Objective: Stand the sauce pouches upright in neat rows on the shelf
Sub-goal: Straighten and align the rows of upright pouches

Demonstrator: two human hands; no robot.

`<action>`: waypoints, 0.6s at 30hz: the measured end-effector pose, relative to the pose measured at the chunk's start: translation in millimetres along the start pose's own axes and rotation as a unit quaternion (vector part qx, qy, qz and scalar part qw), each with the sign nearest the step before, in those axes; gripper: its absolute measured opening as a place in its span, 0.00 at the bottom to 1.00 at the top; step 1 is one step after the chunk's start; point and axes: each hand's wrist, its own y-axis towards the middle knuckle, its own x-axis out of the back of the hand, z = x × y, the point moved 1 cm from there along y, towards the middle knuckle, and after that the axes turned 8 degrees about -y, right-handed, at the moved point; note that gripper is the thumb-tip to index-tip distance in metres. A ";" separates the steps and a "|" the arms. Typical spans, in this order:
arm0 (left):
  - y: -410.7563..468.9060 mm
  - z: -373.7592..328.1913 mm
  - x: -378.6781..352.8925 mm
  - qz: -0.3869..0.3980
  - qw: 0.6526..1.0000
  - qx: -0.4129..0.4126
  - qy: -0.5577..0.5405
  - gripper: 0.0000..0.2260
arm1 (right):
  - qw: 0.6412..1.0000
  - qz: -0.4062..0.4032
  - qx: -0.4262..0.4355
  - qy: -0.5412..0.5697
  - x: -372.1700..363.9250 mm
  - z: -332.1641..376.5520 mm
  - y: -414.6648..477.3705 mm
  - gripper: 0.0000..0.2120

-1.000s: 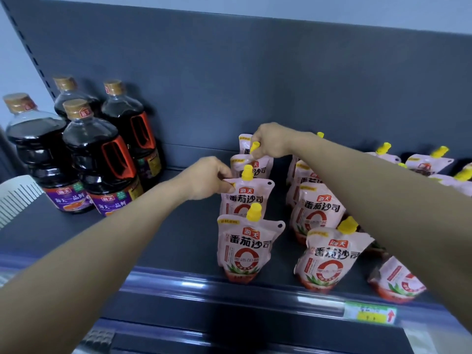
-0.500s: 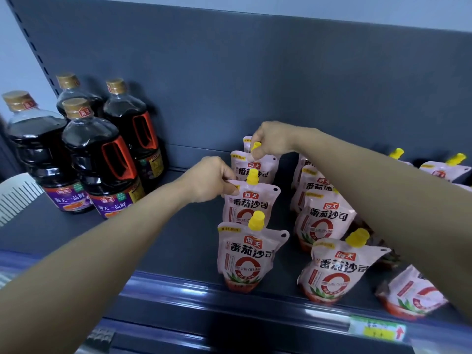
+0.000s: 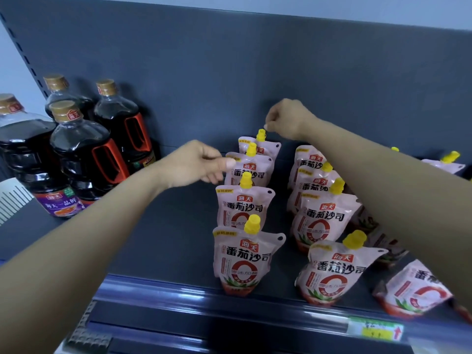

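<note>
Pink sauce pouches with yellow caps stand on the dark shelf [image 3: 158, 241]. The left row runs front to back, from the front pouch [image 3: 244, 261] to the rearmost pouch [image 3: 265, 146]. A second row stands to its right, led by a front pouch [image 3: 329, 274]. My left hand [image 3: 196, 163] hovers by the left edge of the second-from-back pouch [image 3: 251, 169], fingers loosely apart, holding nothing. My right hand [image 3: 286, 118] hangs just above the rearmost cap, fingertips pinched together, empty. Further right, one pouch [image 3: 413, 290] leans over and my right arm hides others.
Several dark soy sauce bottles [image 3: 84, 154] with gold caps stand at the shelf's left. A white slotted divider [image 3: 12, 203] sits at the far left edge. The shelf's front rail carries a yellow price tag [image 3: 375, 329]. More pouches [image 3: 444, 162] lie at the back right.
Both hands have let go. My right hand lifted off the rearmost pouch's cap, and my left hand released the pouch edge and opened. The view moved closer to the shelf.
</note>
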 end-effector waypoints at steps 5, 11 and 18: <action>29.8 6.4 4.6 -0.084 0.995 -0.003 0.052 0.11 | 0.995 0.082 0.000 -0.055 -16.6 -4.1 10.7 0.19; 62.7 17.2 -13.1 -0.066 0.993 0.006 0.098 0.09 | 0.993 0.120 0.011 -0.020 -32.9 2.9 23.9 0.13; 70.2 26.8 -13.4 -0.085 0.994 0.024 0.065 0.05 | 0.995 0.091 -0.012 0.025 -42.5 4.0 42.7 0.18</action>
